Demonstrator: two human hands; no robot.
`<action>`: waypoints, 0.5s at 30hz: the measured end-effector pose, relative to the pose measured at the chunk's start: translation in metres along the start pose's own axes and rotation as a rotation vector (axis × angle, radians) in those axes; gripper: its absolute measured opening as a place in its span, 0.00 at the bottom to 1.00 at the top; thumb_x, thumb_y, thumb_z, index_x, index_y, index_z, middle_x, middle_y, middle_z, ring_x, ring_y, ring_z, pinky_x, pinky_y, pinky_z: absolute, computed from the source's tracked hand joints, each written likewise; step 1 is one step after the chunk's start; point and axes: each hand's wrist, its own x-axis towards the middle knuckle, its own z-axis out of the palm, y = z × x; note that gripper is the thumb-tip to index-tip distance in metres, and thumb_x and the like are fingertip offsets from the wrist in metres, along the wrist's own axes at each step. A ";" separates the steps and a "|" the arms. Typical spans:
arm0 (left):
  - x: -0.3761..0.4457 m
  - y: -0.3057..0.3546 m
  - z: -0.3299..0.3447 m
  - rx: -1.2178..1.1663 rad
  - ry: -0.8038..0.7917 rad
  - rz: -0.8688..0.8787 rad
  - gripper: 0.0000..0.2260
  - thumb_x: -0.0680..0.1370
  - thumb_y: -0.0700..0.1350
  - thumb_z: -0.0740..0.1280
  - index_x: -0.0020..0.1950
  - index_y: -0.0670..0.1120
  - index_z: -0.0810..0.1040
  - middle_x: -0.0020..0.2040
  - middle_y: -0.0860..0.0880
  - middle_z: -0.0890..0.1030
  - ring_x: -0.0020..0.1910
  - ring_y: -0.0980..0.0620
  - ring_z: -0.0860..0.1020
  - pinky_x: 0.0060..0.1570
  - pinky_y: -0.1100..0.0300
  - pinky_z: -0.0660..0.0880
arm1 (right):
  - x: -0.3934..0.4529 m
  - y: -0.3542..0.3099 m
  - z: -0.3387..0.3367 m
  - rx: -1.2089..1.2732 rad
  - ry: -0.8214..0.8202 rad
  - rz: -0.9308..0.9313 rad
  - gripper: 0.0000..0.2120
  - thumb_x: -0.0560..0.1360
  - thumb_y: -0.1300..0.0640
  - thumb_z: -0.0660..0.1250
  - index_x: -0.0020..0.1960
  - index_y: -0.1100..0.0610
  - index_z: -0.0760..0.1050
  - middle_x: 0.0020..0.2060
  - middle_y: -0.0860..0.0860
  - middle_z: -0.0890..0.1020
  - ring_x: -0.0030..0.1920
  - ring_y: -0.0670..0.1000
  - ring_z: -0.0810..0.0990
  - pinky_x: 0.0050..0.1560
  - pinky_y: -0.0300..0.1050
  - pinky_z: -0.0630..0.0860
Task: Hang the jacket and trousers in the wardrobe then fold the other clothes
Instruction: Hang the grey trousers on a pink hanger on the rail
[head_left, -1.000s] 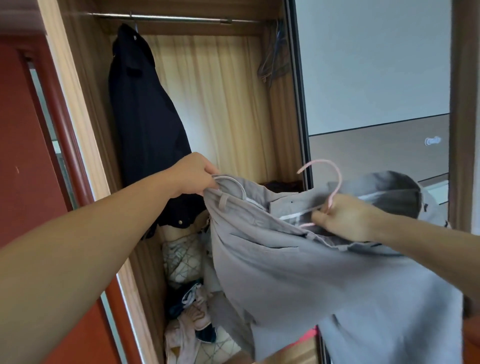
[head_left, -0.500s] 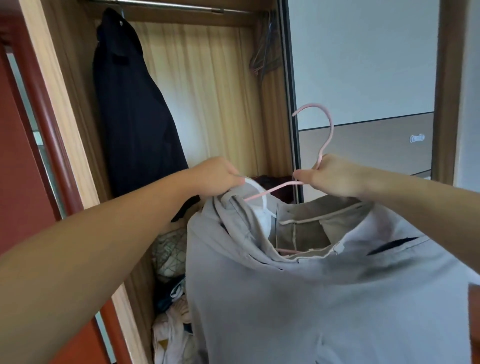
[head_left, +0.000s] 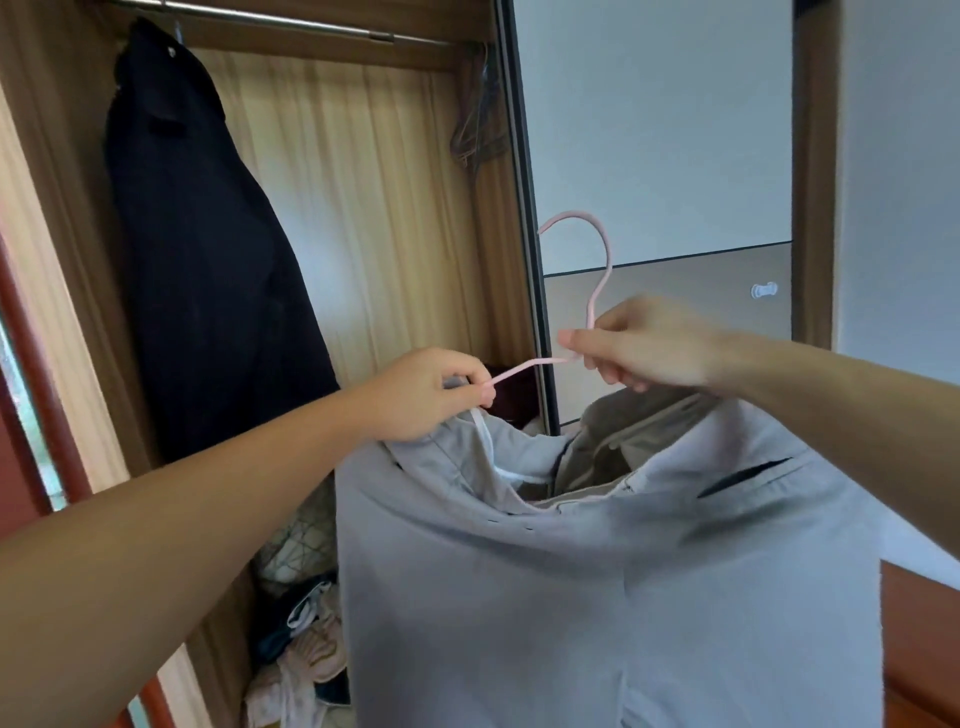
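Grey trousers (head_left: 597, 587) hang in front of me from a pink hanger (head_left: 602, 270), waistband up. My right hand (head_left: 644, 351) grips the hanger's neck just below the hook. My left hand (head_left: 431, 395) pinches the left end of the hanger's arm together with the waistband and a white drawstring. A dark jacket (head_left: 208, 260) hangs from the metal rail (head_left: 291, 21) at the left of the open wardrobe.
Loose clothes (head_left: 301, 639) lie heaped on the wardrobe floor. Spare hangers (head_left: 475, 114) hang at the rail's right end. The sliding door (head_left: 665, 156) with a dark frame stands right of the opening. A red-brown door frame (head_left: 31, 364) is at far left.
Both hands have lifted the hanger and trousers upward; the hook now stands clear above my right hand, and the trousers hang straight down from the waistband.
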 end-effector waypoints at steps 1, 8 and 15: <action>0.001 0.001 -0.003 -0.026 0.055 -0.006 0.07 0.80 0.46 0.65 0.45 0.51 0.82 0.39 0.53 0.81 0.34 0.62 0.78 0.39 0.71 0.72 | -0.002 0.008 -0.013 -0.029 0.006 -0.017 0.26 0.72 0.30 0.62 0.39 0.54 0.77 0.33 0.50 0.81 0.34 0.51 0.79 0.46 0.49 0.77; 0.017 -0.007 -0.043 -0.049 0.354 -0.005 0.08 0.80 0.46 0.65 0.44 0.51 0.82 0.29 0.51 0.73 0.25 0.60 0.67 0.26 0.68 0.65 | -0.031 0.081 -0.075 0.052 -0.291 0.053 0.40 0.60 0.27 0.70 0.68 0.38 0.66 0.65 0.34 0.73 0.67 0.38 0.70 0.71 0.46 0.66; 0.032 0.002 -0.061 -0.042 0.378 0.014 0.07 0.80 0.47 0.66 0.43 0.52 0.82 0.28 0.56 0.74 0.27 0.57 0.67 0.28 0.67 0.66 | -0.022 0.075 -0.068 -0.015 -0.213 0.131 0.18 0.73 0.41 0.68 0.55 0.52 0.80 0.53 0.43 0.84 0.55 0.44 0.82 0.62 0.44 0.74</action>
